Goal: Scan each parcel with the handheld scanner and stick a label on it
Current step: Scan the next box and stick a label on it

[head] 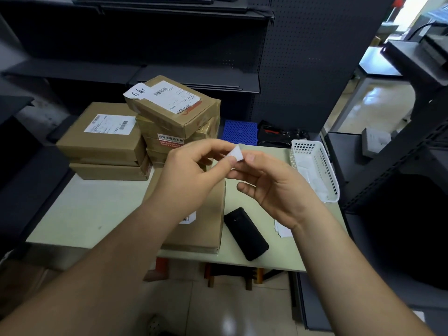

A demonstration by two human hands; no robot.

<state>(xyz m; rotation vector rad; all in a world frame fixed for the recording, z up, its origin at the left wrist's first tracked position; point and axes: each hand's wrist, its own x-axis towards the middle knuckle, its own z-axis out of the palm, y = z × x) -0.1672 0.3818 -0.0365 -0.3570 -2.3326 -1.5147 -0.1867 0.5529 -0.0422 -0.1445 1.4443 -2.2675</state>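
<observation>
The label [234, 152] is a small white slip, one corner folded up. It is held in the air above the worktop [97, 209], between the two hands and over the far end of the nearest parcel [206, 229]. The left hand [191, 173] pinches it from the left, its fingers [213, 145] curled in toward the thumb. The right hand [274, 187] pinches it from the right between thumb and forefinger, with the other fingers [244, 187] loosely bent below.

That parcel is a flat brown carton lying at the worktop's front edge. The left forearm hides much of it, and only a bit of a barcode sticker shows beside the wrist. The handheld scanner [246, 234], black and slab-shaped, lies flat just beside the parcel's right edge, angled toward the front. A few white slips [282, 230] peek out from under the right wrist.

A white perforated basket [315, 166] with white sheets inside sits at the right edge. At the back stand two stacks of brown cartons: a low left stack [101, 137] with a shipping sticker on top, and a taller middle stack [174, 105] whose top carton lies askew and bears a handwritten white tag. A blue ribbed crate [240, 130] and a black bundle [278, 134] lie behind the worktop, before dark shelving [121, 73].
</observation>
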